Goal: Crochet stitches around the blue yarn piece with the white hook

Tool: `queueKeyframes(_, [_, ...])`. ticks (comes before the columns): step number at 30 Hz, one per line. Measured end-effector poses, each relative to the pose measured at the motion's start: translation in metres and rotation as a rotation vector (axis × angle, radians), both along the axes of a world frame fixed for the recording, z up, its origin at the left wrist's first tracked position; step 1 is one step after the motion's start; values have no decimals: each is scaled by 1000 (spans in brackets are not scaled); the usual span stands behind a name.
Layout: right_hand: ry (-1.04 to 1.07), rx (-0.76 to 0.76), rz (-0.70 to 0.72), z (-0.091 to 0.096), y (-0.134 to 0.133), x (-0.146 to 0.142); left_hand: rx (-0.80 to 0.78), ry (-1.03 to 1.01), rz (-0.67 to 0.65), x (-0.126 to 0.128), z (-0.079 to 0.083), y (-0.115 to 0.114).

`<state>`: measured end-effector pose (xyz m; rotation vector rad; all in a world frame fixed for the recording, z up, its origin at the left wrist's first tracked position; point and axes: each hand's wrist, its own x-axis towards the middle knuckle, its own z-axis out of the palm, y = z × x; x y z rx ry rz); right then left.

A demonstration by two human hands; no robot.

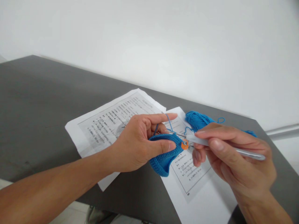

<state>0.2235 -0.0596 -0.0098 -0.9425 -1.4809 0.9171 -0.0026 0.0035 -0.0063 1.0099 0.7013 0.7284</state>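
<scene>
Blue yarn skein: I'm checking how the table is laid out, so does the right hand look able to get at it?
Probably yes: the right hand appears close to the blue yarn skein, with nothing visible blocking the way, though it holds the crochet hook.

A dark grey table (46, 93) carries two printed sheets (102, 127) and blue yarn (198, 120).

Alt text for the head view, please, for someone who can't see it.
The left hand holds blue crochet work with an orange ring at its edge while the right hand grips a crochet hook at the stitches. Printed sheets and blue yarn lie on a dark table.
</scene>
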Motion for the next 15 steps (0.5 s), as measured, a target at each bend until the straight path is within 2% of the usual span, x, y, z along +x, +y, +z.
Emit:
queueKeyframes(7, [-59,31,-1,4,-1,4,35,27,19,-2,-2,1])
queueKeyframes(15, [-88,81,12,2,0,11,-4,-40,52,0,-1,1])
